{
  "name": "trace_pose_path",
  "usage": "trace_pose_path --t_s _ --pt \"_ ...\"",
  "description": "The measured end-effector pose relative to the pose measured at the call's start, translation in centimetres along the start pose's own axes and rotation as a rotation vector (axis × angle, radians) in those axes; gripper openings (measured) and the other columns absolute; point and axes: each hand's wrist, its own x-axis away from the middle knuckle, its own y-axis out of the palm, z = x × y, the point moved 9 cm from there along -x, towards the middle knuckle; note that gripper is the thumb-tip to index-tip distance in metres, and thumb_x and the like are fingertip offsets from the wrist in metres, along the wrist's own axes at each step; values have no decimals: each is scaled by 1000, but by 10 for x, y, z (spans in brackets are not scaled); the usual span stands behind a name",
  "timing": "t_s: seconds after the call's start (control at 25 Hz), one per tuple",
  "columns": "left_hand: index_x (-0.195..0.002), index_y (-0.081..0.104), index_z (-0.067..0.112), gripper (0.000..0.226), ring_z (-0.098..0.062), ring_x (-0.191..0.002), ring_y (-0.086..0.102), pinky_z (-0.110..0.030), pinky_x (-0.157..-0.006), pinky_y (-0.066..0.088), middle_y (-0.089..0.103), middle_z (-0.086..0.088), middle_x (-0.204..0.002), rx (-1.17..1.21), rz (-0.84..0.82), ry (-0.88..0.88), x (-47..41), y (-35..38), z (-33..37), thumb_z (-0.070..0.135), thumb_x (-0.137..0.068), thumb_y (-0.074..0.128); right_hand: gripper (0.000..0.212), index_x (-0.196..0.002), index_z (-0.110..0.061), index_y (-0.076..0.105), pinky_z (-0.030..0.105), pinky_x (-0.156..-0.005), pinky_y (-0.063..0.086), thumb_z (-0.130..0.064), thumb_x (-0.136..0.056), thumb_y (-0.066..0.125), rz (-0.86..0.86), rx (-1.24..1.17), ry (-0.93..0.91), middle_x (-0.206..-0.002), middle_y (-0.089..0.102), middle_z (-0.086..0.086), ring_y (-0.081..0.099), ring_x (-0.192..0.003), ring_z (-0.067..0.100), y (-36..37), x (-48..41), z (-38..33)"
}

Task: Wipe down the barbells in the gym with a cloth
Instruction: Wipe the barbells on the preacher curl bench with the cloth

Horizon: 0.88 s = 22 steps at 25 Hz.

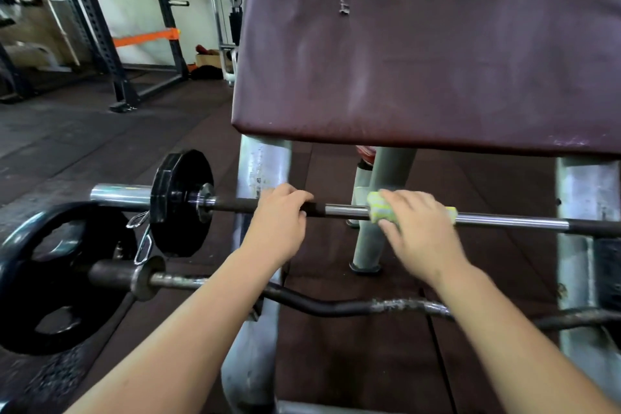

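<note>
A straight barbell point(510, 221) with a shiny shaft lies across the bench frame, carrying a small black plate point(181, 202) at its left end. My left hand point(279, 222) grips the dark knurled section of that bar. My right hand point(420, 228) is closed over a yellow-green cloth point(378, 208) wrapped around the shaft just to the right. A second, curved barbell point(336, 306) with a worn, flaking shaft rests lower and nearer to me, with a large black plate point(57, 279) on its left end.
A maroon padded curl bench point(426, 57) on grey metal legs point(258, 165) rises right behind the bars. A power rack with orange straps point(148, 37) and a cable machine point(232, 17) stand at the back left on dark rubber flooring.
</note>
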Motion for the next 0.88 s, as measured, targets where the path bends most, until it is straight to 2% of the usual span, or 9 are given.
trace_pose_path --t_s 0.16,0.28,0.4,0.52,0.6,0.68,0.76,0.88 --pt "-120 64 13 38 -31 -112 49 -36 -95 41 58 -6 -115 -6 11 4 5 0 -9 2 -85 54 56 -143 -27 56 45 -103 46 -29 -87 57 41 -59 -132 -139 62 -2 57 -122 28 30 -25 -108" --pt "-133 58 15 48 -29 -120 45 -36 -100 40 55 -7 -126 -82 28 9 18 -8 -20 6 -85 59 59 -147 -30 52 47 -107 47 -28 -89 62 4 -58 -195 -148 58 -2 56 -130 28 30 -22 -94" --pt "-137 55 18 55 -30 -127 40 -38 -108 37 50 -9 -135 -137 91 -19 33 -21 -40 11 -83 65 63 -148 -27 51 49 -109 46 -28 -88 69 -20 -27 -130 -149 58 1 56 -132 30 26 -14 -65" --pt "-139 51 16 58 -31 -135 34 -40 -116 32 43 -11 -143 -140 126 -112 44 -35 -65 10 -83 64 64 -145 -23 56 50 -106 47 -22 -84 74 19 -52 -127 -146 60 4 58 -127 32 39 -27 -102" --pt "-143 46 13 60 -34 -137 33 -42 -116 31 39 -14 -147 -99 149 -183 51 -43 -80 4 -85 57 60 -142 -24 58 47 -101 49 -19 -83 68 43 -78 -185 -144 61 3 59 -123 31 47 -39 -150" --pt "-148 39 9 63 -34 -138 34 -40 -117 31 37 -15 -150 -27 163 -219 57 -48 -87 -2 -87 49 55 -139 -24 59 45 -97 49 -20 -84 52 54 -125 -232 -143 62 2 59 -123 30 53 -51 -192" --pt "-153 30 7 67 -29 -142 31 -31 -118 24 34 -13 -155 33 174 -233 60 -52 -88 -4 -88 44 55 -139 -20 59 46 -99 50 -23 -88 40 46 -159 -272 -142 62 4 59 -125 30 62 -61 -226" --pt "-155 22 5 68 -23 -149 24 -19 -116 13 25 -11 -161 62 194 -253 59 -55 -92 -5 -90 39 54 -143 -14 57 48 -102 51 -24 -93 40 3 -180 -313 -143 61 4 58 -127 28 73 -73 -249"
